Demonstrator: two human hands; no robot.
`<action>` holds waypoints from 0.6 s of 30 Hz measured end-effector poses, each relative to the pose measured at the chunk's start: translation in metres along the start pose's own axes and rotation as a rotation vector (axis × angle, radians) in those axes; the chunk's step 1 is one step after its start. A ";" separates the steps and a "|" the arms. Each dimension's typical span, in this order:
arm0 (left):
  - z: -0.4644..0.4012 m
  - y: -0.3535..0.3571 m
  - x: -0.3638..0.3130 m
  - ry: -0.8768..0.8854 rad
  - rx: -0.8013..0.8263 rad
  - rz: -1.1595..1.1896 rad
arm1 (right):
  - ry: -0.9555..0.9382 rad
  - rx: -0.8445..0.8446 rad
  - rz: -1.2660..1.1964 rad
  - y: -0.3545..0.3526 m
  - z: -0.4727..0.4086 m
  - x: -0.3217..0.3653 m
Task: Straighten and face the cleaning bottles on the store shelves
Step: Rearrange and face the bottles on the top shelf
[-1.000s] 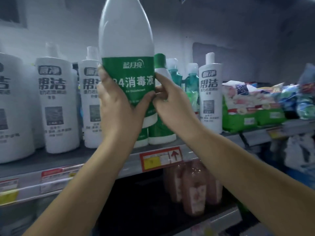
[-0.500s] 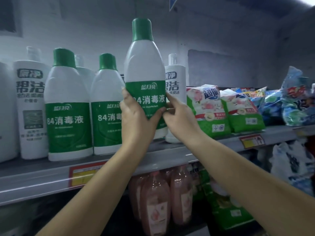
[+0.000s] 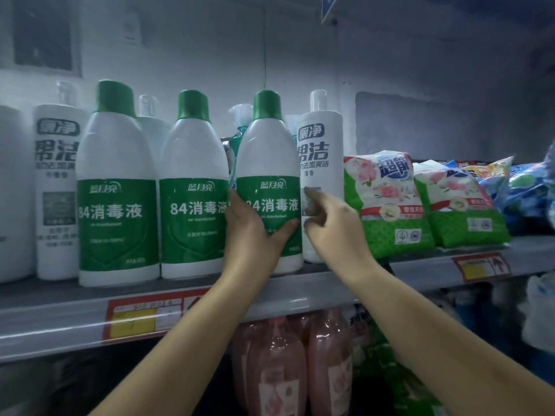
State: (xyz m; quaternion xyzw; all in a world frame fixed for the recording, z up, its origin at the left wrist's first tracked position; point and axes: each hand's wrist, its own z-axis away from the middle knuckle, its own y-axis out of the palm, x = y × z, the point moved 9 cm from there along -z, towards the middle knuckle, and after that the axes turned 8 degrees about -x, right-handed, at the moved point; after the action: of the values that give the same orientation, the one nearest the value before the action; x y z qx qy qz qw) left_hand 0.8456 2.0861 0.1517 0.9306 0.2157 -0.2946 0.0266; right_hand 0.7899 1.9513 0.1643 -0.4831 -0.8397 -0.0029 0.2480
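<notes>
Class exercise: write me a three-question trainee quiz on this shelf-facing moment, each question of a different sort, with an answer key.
1. True or false: the left hand grips the rightmost green-capped disinfectant bottle, which stands on the shelf.
2. What stands directly right of that bottle? A) a tall white cleaner bottle B) a pink bottle C) a blue bag
3. Fill in: counting the one in hand, ___ green-capped bottles show their labels along the front of the shelf.

Key: 1 true; 2 A; 3 three
</notes>
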 end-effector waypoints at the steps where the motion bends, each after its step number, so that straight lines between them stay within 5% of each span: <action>1: 0.000 0.001 0.001 -0.004 0.006 0.000 | -0.020 -0.085 0.053 -0.009 -0.004 -0.001; 4: 0.001 0.003 0.003 -0.009 0.018 0.008 | 0.062 -0.188 0.120 -0.018 -0.017 -0.021; 8: 0.001 0.004 0.003 -0.007 0.017 -0.025 | 0.366 -0.007 -0.209 0.008 -0.019 -0.051; 18: 0.005 0.003 -0.004 -0.035 0.031 0.011 | 0.198 -0.261 -0.217 -0.018 -0.015 -0.036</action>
State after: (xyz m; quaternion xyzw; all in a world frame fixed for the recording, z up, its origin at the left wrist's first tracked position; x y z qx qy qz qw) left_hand 0.8412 2.0806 0.1496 0.9268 0.2054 -0.3139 0.0176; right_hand 0.7964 1.9088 0.1669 -0.4150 -0.8508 -0.1863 0.2629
